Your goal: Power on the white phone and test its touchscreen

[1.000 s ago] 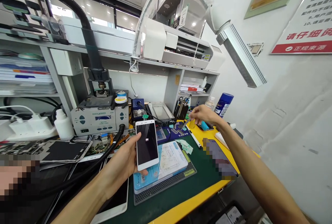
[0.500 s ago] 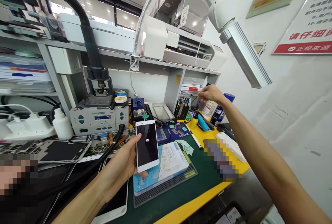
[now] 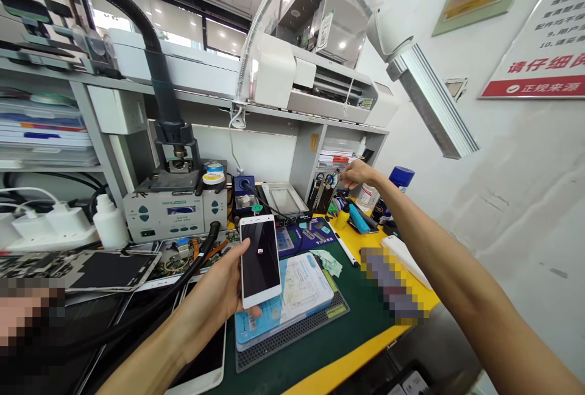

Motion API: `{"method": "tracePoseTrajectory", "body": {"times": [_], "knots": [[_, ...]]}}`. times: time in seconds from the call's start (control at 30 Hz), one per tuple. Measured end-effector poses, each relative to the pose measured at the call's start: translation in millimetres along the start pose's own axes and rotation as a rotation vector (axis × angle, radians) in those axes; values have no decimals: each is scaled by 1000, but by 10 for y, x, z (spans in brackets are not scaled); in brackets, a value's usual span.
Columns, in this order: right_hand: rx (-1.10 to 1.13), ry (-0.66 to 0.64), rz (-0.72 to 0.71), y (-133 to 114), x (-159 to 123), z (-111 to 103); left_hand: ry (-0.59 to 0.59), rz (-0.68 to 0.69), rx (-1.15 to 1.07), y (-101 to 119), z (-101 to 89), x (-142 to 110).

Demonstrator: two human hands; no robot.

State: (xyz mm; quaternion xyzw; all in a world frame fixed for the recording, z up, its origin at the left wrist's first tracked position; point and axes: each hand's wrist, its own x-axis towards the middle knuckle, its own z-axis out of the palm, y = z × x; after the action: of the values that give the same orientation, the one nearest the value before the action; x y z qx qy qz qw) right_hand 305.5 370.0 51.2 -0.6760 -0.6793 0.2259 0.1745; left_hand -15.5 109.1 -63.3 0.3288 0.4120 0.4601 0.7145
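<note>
My left hand (image 3: 218,297) grips a white smartphone (image 3: 259,259) upright over the bench, its dark screen showing a small logo. My right hand (image 3: 358,173) is stretched far out to the back right, fingers pinched on a thin metal tool at the black tool holder (image 3: 323,192) that holds scissors and tweezers. A blue packaged item (image 3: 292,288) lies on the grey mat just under the phone.
A hot-air rework station (image 3: 176,209) with a black hose stands at the back left, a white bottle (image 3: 108,221) beside it. Phone parts litter the left side. A blue spray can (image 3: 397,183), a lamp head (image 3: 429,102) overhead and a yellow-edged green mat (image 3: 361,316) lie right.
My right hand rose from the yellow mat area to the tool holder at the back, then dipped slightly toward it. The left hand kept the phone almost still.
</note>
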Motion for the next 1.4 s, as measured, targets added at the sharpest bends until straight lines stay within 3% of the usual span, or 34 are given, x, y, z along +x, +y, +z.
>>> {"method": "tracePoseTrajectory", "body": {"times": [0.33, 0.57, 0.67, 0.97, 1.4], "knots": [[-211, -17, 37, -157, 80, 222, 0, -10, 1, 29, 62, -32], [-323, 220, 95, -352, 157, 766, 6, 11, -2, 0, 56, -29], [-338, 293, 117, -359, 183, 897, 32, 9, -5, -5, 75, -35], [-354, 250, 68, -198, 243, 765, -41, -21, 19, 40, 59, -81], [-415, 250, -14, -97, 187, 708, 9, -13, -9, 9, 73, -37]]}}
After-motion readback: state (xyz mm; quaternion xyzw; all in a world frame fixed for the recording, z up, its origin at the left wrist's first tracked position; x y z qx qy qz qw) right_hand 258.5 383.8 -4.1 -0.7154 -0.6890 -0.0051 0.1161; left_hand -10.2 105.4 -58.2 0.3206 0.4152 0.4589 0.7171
